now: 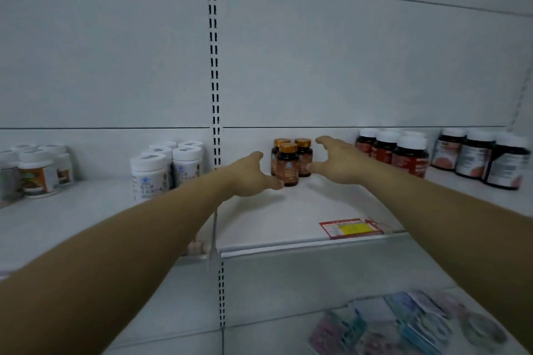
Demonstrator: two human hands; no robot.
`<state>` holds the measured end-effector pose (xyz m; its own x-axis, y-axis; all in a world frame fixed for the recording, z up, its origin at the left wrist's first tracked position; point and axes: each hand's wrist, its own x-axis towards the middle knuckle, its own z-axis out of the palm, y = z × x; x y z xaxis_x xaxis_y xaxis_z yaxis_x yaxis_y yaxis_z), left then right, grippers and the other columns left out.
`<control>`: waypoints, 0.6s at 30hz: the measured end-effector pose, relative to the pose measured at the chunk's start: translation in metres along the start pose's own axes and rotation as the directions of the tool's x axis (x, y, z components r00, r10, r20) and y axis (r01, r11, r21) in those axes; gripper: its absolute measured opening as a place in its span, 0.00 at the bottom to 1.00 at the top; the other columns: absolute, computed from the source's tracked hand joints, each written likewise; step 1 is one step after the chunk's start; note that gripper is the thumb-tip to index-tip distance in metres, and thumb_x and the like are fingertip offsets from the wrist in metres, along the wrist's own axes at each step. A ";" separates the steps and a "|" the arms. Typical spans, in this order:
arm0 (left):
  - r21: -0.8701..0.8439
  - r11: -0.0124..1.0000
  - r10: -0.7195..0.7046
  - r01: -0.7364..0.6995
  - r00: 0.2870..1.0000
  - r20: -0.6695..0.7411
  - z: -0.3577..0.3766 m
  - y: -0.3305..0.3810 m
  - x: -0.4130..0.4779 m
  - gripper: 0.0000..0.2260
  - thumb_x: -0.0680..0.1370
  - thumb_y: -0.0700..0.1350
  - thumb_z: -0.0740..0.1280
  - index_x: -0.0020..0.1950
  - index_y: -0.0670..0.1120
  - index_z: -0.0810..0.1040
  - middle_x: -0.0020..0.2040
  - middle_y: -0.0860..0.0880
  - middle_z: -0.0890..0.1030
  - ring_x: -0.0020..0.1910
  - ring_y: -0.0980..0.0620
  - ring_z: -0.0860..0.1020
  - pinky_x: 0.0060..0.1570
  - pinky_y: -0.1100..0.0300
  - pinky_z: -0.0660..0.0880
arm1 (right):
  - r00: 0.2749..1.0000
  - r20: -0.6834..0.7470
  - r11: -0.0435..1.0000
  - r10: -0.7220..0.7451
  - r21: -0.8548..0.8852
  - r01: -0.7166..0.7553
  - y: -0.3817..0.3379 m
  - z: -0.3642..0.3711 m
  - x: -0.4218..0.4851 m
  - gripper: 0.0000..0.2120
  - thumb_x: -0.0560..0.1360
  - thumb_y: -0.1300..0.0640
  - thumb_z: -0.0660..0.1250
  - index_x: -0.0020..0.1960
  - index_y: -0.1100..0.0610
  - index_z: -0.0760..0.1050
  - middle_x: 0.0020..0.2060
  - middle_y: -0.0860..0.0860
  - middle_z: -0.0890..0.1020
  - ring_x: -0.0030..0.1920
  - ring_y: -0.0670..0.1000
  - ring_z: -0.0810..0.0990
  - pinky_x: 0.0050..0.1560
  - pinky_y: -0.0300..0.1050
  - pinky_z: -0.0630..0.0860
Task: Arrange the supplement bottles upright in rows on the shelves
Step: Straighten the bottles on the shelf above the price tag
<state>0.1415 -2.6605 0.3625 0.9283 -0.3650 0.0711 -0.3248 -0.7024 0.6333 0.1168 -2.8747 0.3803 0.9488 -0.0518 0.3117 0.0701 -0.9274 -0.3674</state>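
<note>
Evidently both arms were stretched toward the back of the shelf (288, 210), where three amber bottles (291, 160) with gold caps stood upright in a tight cluster, two behind and one in front, close to the rear wall and just right of the slotted upright (215, 95). The left hand (253, 176) sat just left of the cluster, its fingers (255, 157) spread and curved, the thumb reaching across in front of the front bottle's base; whether it touched could not be told. The right hand (337, 160) mirrored it on the other side, fingers (324, 140) spread and arched above and beside the rear right bottle, thumb low near its base. Neither hand held anything, and both were opened wide as if bracketing the group.

To the right, well apart, stood dark bottles (403, 153) with white caps, and further right a second such group (484, 161). Left of the upright were white bottles (161, 170), and at the far left some smaller white-capped jars (37, 170). A red and yellow label (350, 228) lay at the shelf's front edge. Blurred packets (403, 326) lay on the lower shelf.

The step in hand looked like squaring up the amber group, either just set down or about to be nudged. The next move would probably call for closing both palms gently on the cluster's sides and sliding it as one, low on the bottles, so the tall narrow shapes would not tip. Pushing near the caps could topple the front one.
</note>
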 end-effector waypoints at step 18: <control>-0.173 0.984 -0.018 -0.033 0.958 -0.285 0.058 0.021 0.066 0.30 0.69 0.44 0.75 0.68 0.50 0.67 0.54 0.56 0.75 0.49 0.58 0.75 0.47 0.68 0.68 | 0.954 0.003 0.950 -0.301 0.088 0.299 0.051 0.031 0.085 0.19 0.76 0.52 0.65 0.64 0.54 0.62 0.52 0.55 0.75 0.49 0.56 0.75 0.49 0.52 0.74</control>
<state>0.1858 -2.7349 0.3355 0.9472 -0.1626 0.2765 -0.3188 -0.5736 0.7546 0.2102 -2.9149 0.3605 0.8847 0.2305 0.4052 0.3774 -0.8643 -0.3325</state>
